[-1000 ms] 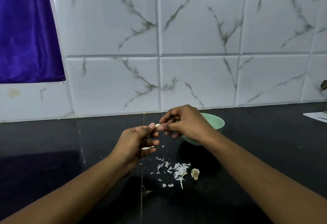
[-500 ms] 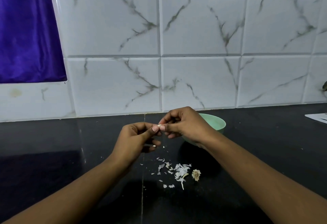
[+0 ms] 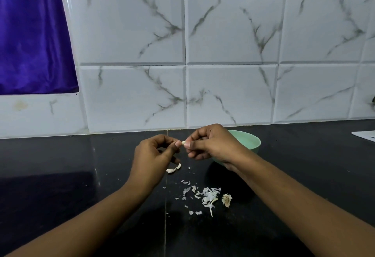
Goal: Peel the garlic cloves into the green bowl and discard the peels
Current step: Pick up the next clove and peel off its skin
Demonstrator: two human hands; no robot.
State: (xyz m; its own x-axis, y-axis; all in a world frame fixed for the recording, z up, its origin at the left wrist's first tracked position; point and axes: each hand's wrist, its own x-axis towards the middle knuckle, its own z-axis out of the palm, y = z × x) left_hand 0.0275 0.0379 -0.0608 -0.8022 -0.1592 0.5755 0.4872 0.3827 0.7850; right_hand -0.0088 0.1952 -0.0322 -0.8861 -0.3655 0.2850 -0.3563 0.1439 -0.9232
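Pinching one small garlic clove (image 3: pixel 183 142) between them, the left hand (image 3: pixel 154 155) and the right hand (image 3: pixel 211 145) meet fingertip to fingertip above the black counter (image 3: pixel 81 175), the other fingers of both curled in. The right hand and wrist stand in front of the single green bowl (image 3: pixel 250 141), hiding its near-left side and whatever lies inside. One curled peel (image 3: pixel 173 169) lies just below the left hand. Nearer the camera a loose scatter of many white peel flakes (image 3: pixel 209 197) lies on the counter, with one dry root stub (image 3: pixel 226 200) just beside it. Behind runs a marbled white tile wall (image 3: pixel 231 27), with purple cloth (image 3: pixel 32 33) at the left. A white sheet (image 3: pixel 365 135) pokes in at the right edge, its marks too small to read.
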